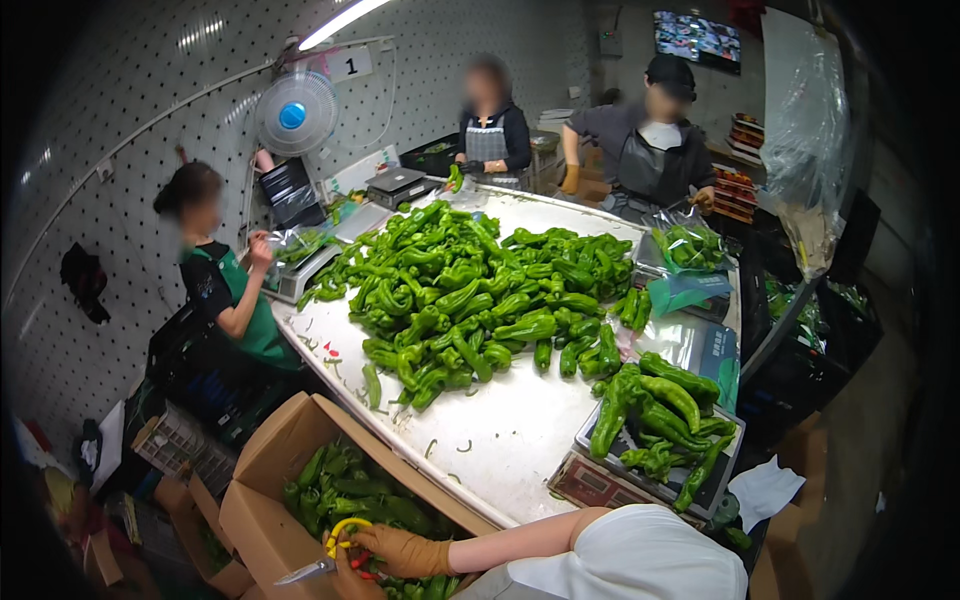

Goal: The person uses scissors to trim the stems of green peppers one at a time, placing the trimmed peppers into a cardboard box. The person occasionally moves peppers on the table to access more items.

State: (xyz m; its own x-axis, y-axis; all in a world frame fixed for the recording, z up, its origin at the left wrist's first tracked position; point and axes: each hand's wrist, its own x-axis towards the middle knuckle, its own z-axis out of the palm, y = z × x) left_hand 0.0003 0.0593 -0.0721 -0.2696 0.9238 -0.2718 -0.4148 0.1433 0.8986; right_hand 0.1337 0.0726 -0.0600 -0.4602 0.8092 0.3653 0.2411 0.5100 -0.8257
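Note:
At the bottom of the head view, my right hand (411, 550), in a brown work glove, reaches left over a cardboard box (262, 495). Its fingers close on the yellow loop (347, 529) of a bladed hand tool, perhaps scissors. My left hand (349, 579), gloved alike and partly hidden, grips close by where the pointed metal blade (304, 572) comes out. Red parts (361, 560) show between the hands. Long green peppers (352, 491) fill the box below. Right of the box, more green peppers (660, 409) lie on a digital scale (592, 480).
A large pile of green peppers (465, 300) covers the middle of the white table (465, 442). Plastic bags (716, 349) lie along its right side. Three co-workers stand around it: one left (232, 292), one far side (491, 135), one far right (652, 150). Another scale (300, 274) stands left.

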